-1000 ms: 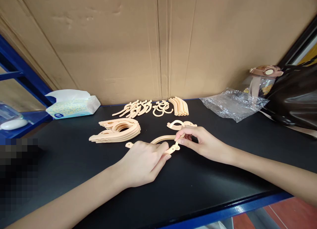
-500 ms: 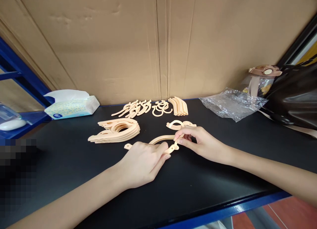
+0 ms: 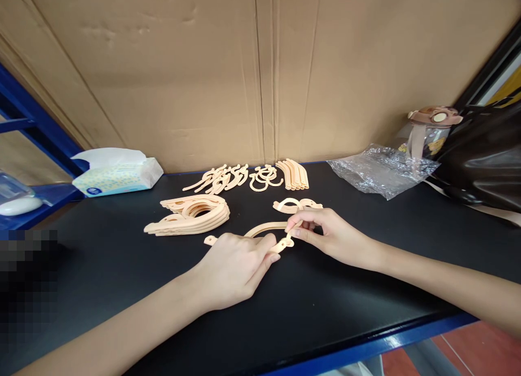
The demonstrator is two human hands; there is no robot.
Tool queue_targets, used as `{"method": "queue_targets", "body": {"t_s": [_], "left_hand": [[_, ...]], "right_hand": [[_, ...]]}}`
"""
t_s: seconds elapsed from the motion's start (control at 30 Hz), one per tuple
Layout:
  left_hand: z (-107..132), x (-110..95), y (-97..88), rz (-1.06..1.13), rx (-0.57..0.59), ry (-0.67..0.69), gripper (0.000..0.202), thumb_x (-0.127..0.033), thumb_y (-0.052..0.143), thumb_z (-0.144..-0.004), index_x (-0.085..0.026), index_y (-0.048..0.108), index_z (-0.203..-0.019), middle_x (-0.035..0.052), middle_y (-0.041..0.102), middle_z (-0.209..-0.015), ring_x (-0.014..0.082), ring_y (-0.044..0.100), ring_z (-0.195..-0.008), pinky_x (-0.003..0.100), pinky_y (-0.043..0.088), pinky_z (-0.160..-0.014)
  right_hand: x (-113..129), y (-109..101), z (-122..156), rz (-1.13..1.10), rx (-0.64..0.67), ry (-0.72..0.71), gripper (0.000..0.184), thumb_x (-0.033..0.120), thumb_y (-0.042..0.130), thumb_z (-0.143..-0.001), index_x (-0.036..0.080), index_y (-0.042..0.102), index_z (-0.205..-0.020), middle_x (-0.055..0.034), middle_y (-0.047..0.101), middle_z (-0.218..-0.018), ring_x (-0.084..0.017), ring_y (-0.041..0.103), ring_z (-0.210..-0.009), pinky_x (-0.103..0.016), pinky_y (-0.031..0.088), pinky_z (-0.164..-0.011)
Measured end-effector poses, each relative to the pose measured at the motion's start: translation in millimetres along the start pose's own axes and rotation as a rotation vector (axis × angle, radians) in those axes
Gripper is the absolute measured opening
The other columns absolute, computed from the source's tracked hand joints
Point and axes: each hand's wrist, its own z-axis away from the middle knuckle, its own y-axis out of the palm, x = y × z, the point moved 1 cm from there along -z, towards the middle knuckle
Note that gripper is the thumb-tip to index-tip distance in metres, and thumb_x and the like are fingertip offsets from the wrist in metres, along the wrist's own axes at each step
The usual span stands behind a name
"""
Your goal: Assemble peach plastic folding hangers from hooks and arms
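My left hand (image 3: 240, 267) is closed over a beige plastic hanger piece (image 3: 280, 246), whose holed far end (image 3: 210, 240) sticks out past the knuckles. With thumb and fingertips, my right hand (image 3: 321, 230) pinches a slim beige hanger part (image 3: 289, 236) where it meets the end of that piece. Behind my left hand arches a curved beige hanger arm (image 3: 264, 226); whether it is joined to the held pieces is hidden by the fingers. Just beyond my right hand lie more loose beige hanger parts (image 3: 288, 204), one of them curved like a hook.
Left of my hands is a stack of folded beige hangers (image 3: 203, 218). Along the back are loose arms (image 3: 223, 179), hooks (image 3: 264, 179) and stacked curved pieces (image 3: 293, 174). A tissue pack (image 3: 118, 175), clear plastic bag (image 3: 382, 172), bottle (image 3: 431, 132) and dark bag (image 3: 484, 153) flank the black table (image 3: 325, 311).
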Motion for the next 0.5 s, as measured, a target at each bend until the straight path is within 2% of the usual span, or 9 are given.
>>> {"method": "queue_targets", "body": {"t_s": [0.23,0.5], "left_hand": [[0.6,0.6,1.8,-0.021,0.001,0.016,0.023,-0.028,0.027,-0.097,-0.019,0.043,-0.083,-0.0017,0.058,-0.062,0.0146,0.051,-0.046,0.025,0.020,-0.043],[0.2,-0.6,-0.7,-0.029,0.008,0.013,0.023,-0.027,0.028,-0.098,-0.019,0.044,-0.083,-0.0020,0.058,-0.061,0.0147,0.052,-0.046,0.026,0.022,-0.043]], "right_hand": [[1.2,2.3,1.5,-0.058,0.021,0.053,0.020,0.034,0.051,-0.090,0.018,0.063,-0.089,0.0000,0.058,-0.076,-0.009,0.049,-0.059,-0.022,0.042,-0.055],[1.0,3.9,2.8,-0.053,0.015,0.024,0.015,0.027,0.050,-0.089,0.019,0.063,-0.090,0.0014,0.057,-0.070,-0.009,0.048,-0.058,-0.021,0.040,-0.054]]}}
